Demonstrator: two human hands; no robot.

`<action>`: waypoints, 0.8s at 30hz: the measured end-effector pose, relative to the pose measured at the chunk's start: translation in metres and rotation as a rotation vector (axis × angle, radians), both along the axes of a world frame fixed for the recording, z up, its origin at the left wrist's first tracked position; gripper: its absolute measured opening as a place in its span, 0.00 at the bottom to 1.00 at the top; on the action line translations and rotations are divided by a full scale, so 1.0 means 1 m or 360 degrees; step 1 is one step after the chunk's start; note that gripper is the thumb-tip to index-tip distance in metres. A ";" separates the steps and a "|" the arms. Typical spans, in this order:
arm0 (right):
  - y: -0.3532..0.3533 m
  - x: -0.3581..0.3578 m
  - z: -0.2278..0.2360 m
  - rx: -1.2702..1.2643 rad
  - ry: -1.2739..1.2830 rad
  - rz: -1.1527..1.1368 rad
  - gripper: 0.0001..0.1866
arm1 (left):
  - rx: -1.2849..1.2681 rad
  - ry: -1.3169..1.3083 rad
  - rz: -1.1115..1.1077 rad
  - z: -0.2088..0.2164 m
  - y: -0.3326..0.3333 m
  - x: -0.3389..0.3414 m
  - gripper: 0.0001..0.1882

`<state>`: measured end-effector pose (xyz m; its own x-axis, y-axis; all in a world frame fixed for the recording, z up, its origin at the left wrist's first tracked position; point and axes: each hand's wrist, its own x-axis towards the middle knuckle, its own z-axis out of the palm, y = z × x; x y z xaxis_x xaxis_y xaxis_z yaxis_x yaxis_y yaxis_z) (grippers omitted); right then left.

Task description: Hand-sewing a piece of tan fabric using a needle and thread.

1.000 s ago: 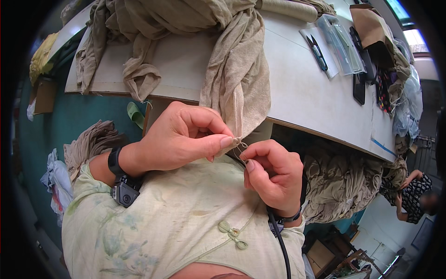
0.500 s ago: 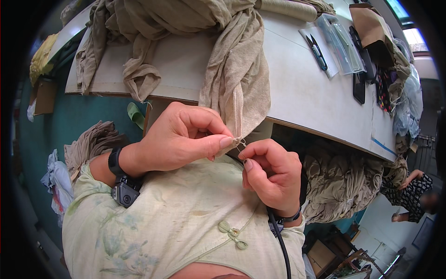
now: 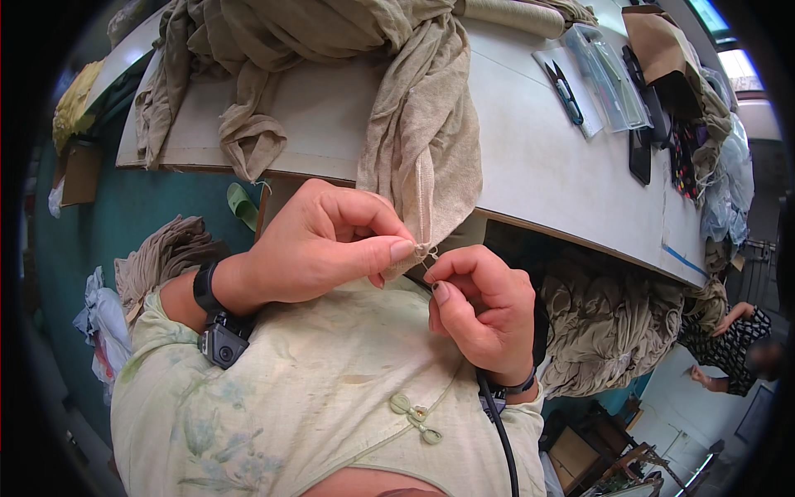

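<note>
A length of beige knit fabric hangs over the table's front edge and narrows to a seamed corner between my hands. My left hand is closed, its thumb and forefinger pinching that corner. Just right of it, my right hand is closed too, thumb and forefinger pressed together on a thin thread that leads up to the corner. A small loop of yarn stands out there. Whether a fine needle is also in the right fingertips is too small to tell.
More beige fabric is heaped on the white table. Thread snips, a clear plastic box and a dark phone lie at right. Bundled knits sit below the table. Another person is at far right.
My hands have barely moved; the right fingers have shifted very slightly up and left. The other person's lower hand at far right has changed position.
</note>
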<state>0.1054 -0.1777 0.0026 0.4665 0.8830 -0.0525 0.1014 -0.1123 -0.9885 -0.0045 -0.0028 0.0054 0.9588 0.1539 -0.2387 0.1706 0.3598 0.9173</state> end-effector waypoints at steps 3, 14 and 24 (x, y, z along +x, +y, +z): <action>0.000 0.000 0.000 0.0008 0.0006 0.0001 0.04 | -0.0002 0.0013 -0.0012 0.000 0.000 0.000 0.04; 0.002 0.004 0.002 -0.0006 0.0068 0.0059 0.04 | -0.0025 0.0047 -0.0024 0.002 0.001 0.000 0.05; 0.002 0.004 0.004 -0.0017 0.0170 0.0046 0.04 | -0.0035 0.0035 -0.0033 0.001 0.000 0.001 0.04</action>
